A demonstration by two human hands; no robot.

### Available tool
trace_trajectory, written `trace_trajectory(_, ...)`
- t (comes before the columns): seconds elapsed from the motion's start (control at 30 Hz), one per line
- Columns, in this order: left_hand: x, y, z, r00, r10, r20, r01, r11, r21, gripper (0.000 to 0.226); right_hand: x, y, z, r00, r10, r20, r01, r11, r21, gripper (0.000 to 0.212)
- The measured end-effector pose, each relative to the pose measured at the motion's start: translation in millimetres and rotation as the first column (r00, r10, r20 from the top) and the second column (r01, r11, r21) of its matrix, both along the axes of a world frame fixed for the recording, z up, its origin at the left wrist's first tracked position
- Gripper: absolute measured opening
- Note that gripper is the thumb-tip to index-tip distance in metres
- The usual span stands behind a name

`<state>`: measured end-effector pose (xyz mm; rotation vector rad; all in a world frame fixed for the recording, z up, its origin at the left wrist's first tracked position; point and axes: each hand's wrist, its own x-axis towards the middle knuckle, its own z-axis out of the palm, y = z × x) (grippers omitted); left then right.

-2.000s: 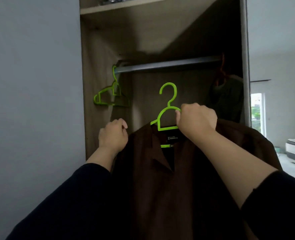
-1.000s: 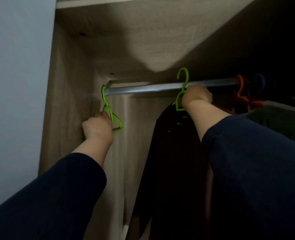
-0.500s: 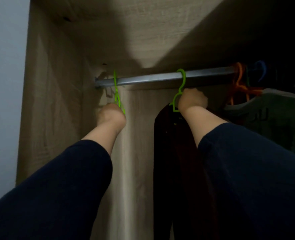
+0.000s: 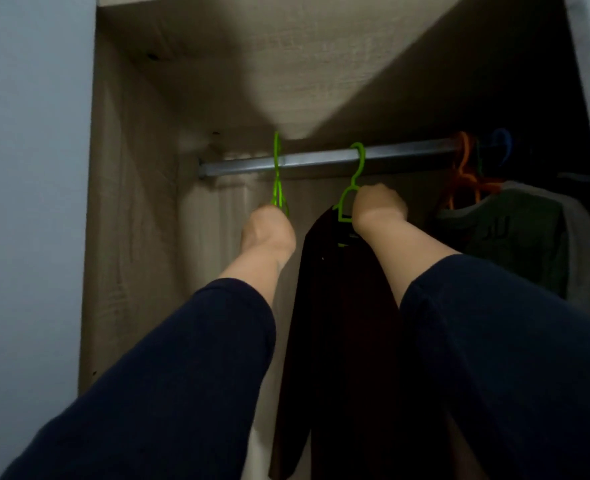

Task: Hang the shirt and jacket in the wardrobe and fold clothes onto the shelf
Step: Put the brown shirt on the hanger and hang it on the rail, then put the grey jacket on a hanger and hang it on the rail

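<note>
Shirt: the dark brown shirt (image 4: 342,323) hangs on a green hanger (image 4: 350,192), directly under the right hand and between the two forearms.
Green hanger: its hook is over the metal rail (image 4: 321,162), just above the right hand.
Right hand: the right hand (image 4: 378,211) is closed around the neck of this hanger, at the collar of the shirt.
Left hand: the left hand (image 4: 269,230) grips the lower part of a second green hanger (image 4: 278,178), which carries no clothes; the fingers are hidden behind the hand.
Second hanger: it is hooked on the same rail, above the left hand, and is seen from its edge.
Wardrobe: the wooden side wall (image 4: 130,202) is to the left of the left hand.
Other clothes: to the right of the right hand, an orange hanger (image 4: 465,174) holds a dark green garment (image 4: 515,237); a blue hook (image 4: 503,145) is beside it.
</note>
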<state>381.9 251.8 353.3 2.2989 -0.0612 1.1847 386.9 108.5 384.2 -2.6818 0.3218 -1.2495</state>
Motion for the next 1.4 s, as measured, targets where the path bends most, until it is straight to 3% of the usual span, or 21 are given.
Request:
trace_trajectory(0.13, -12.5, -11.8, -13.4, 0.999, -0.045, -0.006, 0.045, 0.998, -0.033, 0.029, -17.4, 1.4, -7.7, 1.000, -0.023, -0.001, 0.023, 0.998, -0.054, 0.030)
trace_trajectory(0.2, -22.5, -15.3, -27.6, 0.997, -0.069, -0.014, 0.068, 0.995, -0.070, 0.030, -23.1, 6.0, -18.7, 0.995, 0.007, 0.097, 0.009, 0.987, -0.162, 0.030)
trace_trajectory(0.27, -33.5, -17.2, -48.2, 0.995, -0.098, -0.022, 0.095, 0.990, -0.105, 0.030, -26.6, 11.8, -29.4, 0.979, 0.111, 0.170, -0.085, 0.985, -0.150, 0.029)
trace_trajectory(0.37, -55.2, -18.5, -87.8, 0.990, -0.132, -0.057, 0.124, 0.985, -0.116, 0.031, -28.1, 28.7, -44.5, 0.941, 0.295, 0.167, -0.307, 0.951, 0.047, 0.030)
trace_trajectory(0.47, -75.5, -18.9, -129.2, 0.980, -0.144, -0.138, 0.131, 0.987, -0.094, 0.032, -27.6, 54.3, -68.2, 0.873, 0.485, 0.050, -0.464, 0.795, 0.390, 0.035)
trace_trajectory(0.57, -90.8, -16.8, -164.5, 0.967, -0.143, -0.211, 0.116, 0.984, -0.137, 0.031, -29.5, 71.3, -104.1, 0.761, 0.649, -0.019, -0.460, 0.559, 0.690, 0.041)
trace_trajectory(0.63, -100.9, -14.8, -187.7, 0.964, -0.114, -0.239, 0.078, 0.985, -0.156, 0.030, -34.9, 75.4, -128.4, 0.724, 0.688, -0.058, -0.418, 0.504, 0.756, 0.040)
trace_trajectory(0.73, -119.6, -15.0, -227.1, 0.960, -0.075, -0.269, 0.034, 0.987, -0.154, 0.031, -48.8, 77.1, -163.6, 0.635, 0.763, -0.125, -0.387, 0.453, 0.803, 0.031)
trace_trajectory(0.87, -149.0, -31.2, -275.2, 0.938, -0.063, -0.340, -0.051, 0.947, -0.317, 0.037, -69.5, 78.0, -208.5, 0.553, 0.818, -0.158, -0.365, 0.408, 0.837, 0.012)
trace_trajectory(1.2, -234.5, -97.1, -357.8, 0.937, -0.038, -0.346, -0.152, 0.849, -0.506, 0.033, -150.4, 33.8, -289.4, 0.383, 0.907, -0.177, -0.364, 0.324, 0.873, 0.020)
trace_trajectory(1.3, -265.4, -104.7, -357.4, 0.940, 0.004, -0.340, -0.158, 0.891, -0.426, 0.036, -174.3, 22.6, -292.5, 0.320, 0.922, -0.217, -0.374, 0.333, 0.866, 0.014)
trace_trajectory(1.4, -293.8, -93.2, -347.7, 0.936, 0.175, -0.305, -0.279, 0.897, -0.342, 0.041, -197.1, 16.0, -294.7, 0.262, 0.916, -0.303, -0.421, 0.391, 0.818, 0.025)
